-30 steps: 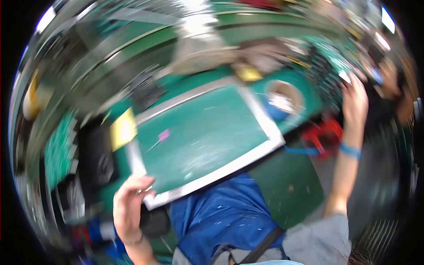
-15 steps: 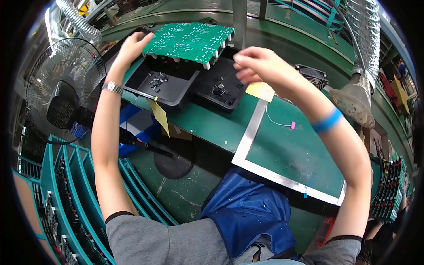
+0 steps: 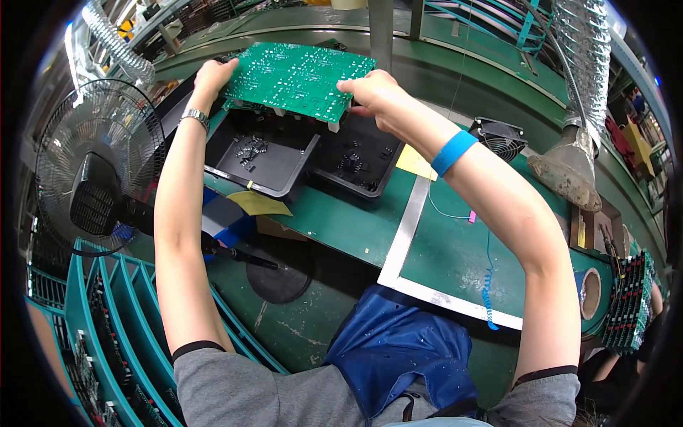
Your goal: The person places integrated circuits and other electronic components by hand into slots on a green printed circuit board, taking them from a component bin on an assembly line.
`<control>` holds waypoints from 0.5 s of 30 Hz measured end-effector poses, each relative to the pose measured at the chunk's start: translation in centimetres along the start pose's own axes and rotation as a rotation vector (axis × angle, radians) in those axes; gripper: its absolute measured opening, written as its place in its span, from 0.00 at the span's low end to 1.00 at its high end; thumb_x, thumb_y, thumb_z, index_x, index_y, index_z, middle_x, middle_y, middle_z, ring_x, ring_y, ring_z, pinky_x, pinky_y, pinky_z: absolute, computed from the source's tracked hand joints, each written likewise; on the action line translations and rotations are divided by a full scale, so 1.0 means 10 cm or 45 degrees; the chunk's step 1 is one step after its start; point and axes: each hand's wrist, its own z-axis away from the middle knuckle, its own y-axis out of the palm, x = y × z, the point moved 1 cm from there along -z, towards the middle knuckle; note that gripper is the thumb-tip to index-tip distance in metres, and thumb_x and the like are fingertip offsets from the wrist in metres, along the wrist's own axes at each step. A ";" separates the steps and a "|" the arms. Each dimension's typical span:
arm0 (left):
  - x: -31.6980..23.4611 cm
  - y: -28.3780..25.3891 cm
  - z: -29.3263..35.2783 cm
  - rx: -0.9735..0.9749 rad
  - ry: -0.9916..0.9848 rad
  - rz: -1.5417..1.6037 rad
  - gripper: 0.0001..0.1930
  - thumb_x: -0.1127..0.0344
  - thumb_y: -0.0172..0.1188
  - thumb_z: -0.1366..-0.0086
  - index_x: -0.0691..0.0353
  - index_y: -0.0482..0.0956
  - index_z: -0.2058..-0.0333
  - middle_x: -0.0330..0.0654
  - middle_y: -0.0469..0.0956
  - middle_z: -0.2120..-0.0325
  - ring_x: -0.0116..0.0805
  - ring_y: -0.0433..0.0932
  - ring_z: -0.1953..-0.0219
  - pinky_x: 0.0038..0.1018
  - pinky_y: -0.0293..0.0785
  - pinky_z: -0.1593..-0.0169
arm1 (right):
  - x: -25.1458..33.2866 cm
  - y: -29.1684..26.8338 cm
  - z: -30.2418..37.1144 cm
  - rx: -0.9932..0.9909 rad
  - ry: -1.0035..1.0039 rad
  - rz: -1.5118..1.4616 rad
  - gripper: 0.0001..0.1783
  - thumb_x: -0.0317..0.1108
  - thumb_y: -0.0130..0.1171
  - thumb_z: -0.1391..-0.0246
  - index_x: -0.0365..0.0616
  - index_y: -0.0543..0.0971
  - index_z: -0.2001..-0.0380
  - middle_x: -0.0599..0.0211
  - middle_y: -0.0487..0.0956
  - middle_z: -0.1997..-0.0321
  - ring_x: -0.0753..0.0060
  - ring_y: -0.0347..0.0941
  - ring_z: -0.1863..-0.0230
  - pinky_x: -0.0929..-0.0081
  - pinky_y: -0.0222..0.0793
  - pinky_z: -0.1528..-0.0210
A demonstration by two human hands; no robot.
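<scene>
I'm getting both bare hands on one green circuit board (image 3: pixel 295 78), which is sitting far side of the view, above two black bins. The right hand (image 3: pixel 368 94) is pinching its right edge, thumb lying on top and fingers curling underneath. The left hand (image 3: pixel 215 75) is touching the left edge with its thumb; its fingertips are hiding from me, so I can't tell whether that grip is closing on the board. The board is tilting a little, pale legs (image 3: pixel 333 127) poking out below its near edge. Can't tell if the bins are carrying any weight.

Left bin (image 3: pixel 284 160) is holding a loose heap of small black parts (image 3: pixel 250 151); right bin (image 3: pixel 331 148) is holding more. A yellow tag (image 3: pixel 262 204) is hanging off the left bin's front. A yellow sheet (image 3: pixel 415 162) is lying just beside the right bin, by the corner of a white frame (image 3: pixel 448 302) on the green table (image 3: pixel 331 228). Inside the frame I'm seeing a pink tag (image 3: pixel 472 216) on a string; a blue coiled cord (image 3: pixel 488 288) is drooping over the frame's front strip.

A metal watch (image 3: pixel 196 118) is circling the left wrist, a blue band (image 3: pixel 454 152) the right. A big fan (image 3: pixel 98 167) is standing at left, a teal rack (image 3: pixel 131 292) of boards near it. At far right, a second board (image 3: pixel 627 302) is showing near a tape roll (image 3: pixel 590 293).
</scene>
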 end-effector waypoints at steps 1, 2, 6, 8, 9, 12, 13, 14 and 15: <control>-0.03 -0.15 0.02 0.025 0.041 -0.044 0.32 0.38 0.60 0.47 0.65 0.83 0.59 0.52 0.82 0.61 0.47 0.81 0.56 0.35 0.73 0.51 | 0.03 -0.03 0.05 0.176 0.066 -0.248 0.21 0.35 0.63 0.47 0.35 0.72 0.55 0.56 0.75 0.53 0.62 0.74 0.53 0.65 0.74 0.53; -0.03 -0.29 0.08 -0.012 0.120 0.030 0.32 0.40 0.60 0.46 0.67 0.82 0.58 0.52 0.82 0.61 0.45 0.81 0.56 0.34 0.73 0.51 | 0.05 -0.07 0.13 0.164 0.015 -0.214 0.23 0.36 0.62 0.46 0.34 0.71 0.52 0.55 0.75 0.50 0.62 0.73 0.50 0.65 0.73 0.50; -0.26 -0.85 0.56 0.116 0.372 0.588 0.30 0.46 0.60 0.39 0.73 0.78 0.53 0.46 0.81 0.59 0.32 0.77 0.56 0.25 0.69 0.50 | 0.08 -0.49 0.66 0.037 -0.086 -0.223 0.24 0.39 0.61 0.46 0.32 0.73 0.52 0.57 0.76 0.54 0.67 0.72 0.52 0.68 0.71 0.52; -0.48 -1.15 1.15 0.268 0.419 0.799 0.28 0.50 0.58 0.36 0.73 0.76 0.51 0.43 0.79 0.56 0.27 0.74 0.54 0.22 0.67 0.48 | -0.03 -0.83 1.05 0.070 -0.193 -0.326 0.23 0.40 0.60 0.46 0.32 0.74 0.53 0.60 0.77 0.56 0.70 0.73 0.55 0.71 0.71 0.55; -0.65 -1.19 1.50 0.347 0.487 0.912 0.27 0.52 0.57 0.34 0.73 0.75 0.50 0.43 0.78 0.55 0.26 0.73 0.53 0.20 0.66 0.48 | -0.08 -1.09 1.31 0.107 -0.242 -0.399 0.25 0.40 0.59 0.44 0.32 0.72 0.50 0.61 0.76 0.54 0.69 0.72 0.52 0.70 0.71 0.52; -0.78 -0.98 2.44 0.455 0.491 1.065 0.24 0.58 0.56 0.33 0.73 0.73 0.47 0.43 0.77 0.54 0.25 0.72 0.51 0.20 0.66 0.47 | -0.40 -1.63 2.01 0.055 -0.155 -0.290 0.27 0.41 0.59 0.43 0.32 0.70 0.47 0.62 0.74 0.52 0.71 0.71 0.50 0.71 0.70 0.49; -0.78 -0.87 2.78 0.443 0.482 1.052 0.23 0.60 0.57 0.33 0.73 0.72 0.47 0.43 0.77 0.54 0.26 0.72 0.50 0.21 0.66 0.46 | -0.55 -1.77 2.24 0.004 -0.086 -0.222 0.28 0.42 0.60 0.43 0.32 0.70 0.46 0.63 0.74 0.51 0.72 0.70 0.49 0.71 0.70 0.49; -0.84 -0.71 3.13 0.508 0.461 1.073 0.23 0.63 0.57 0.34 0.74 0.70 0.45 0.43 0.76 0.52 0.27 0.72 0.49 0.23 0.67 0.45 | -0.68 -1.90 2.48 -0.055 -0.009 -0.147 0.28 0.42 0.60 0.43 0.33 0.70 0.46 0.63 0.74 0.51 0.73 0.70 0.49 0.72 0.69 0.49; -0.91 -0.60 3.44 0.555 0.444 1.085 0.24 0.67 0.58 0.34 0.74 0.68 0.44 0.44 0.74 0.51 0.28 0.72 0.49 0.24 0.67 0.44 | -0.75 -2.00 2.69 -0.053 0.061 -0.132 0.29 0.42 0.60 0.43 0.33 0.70 0.45 0.63 0.73 0.51 0.75 0.70 0.50 0.73 0.69 0.50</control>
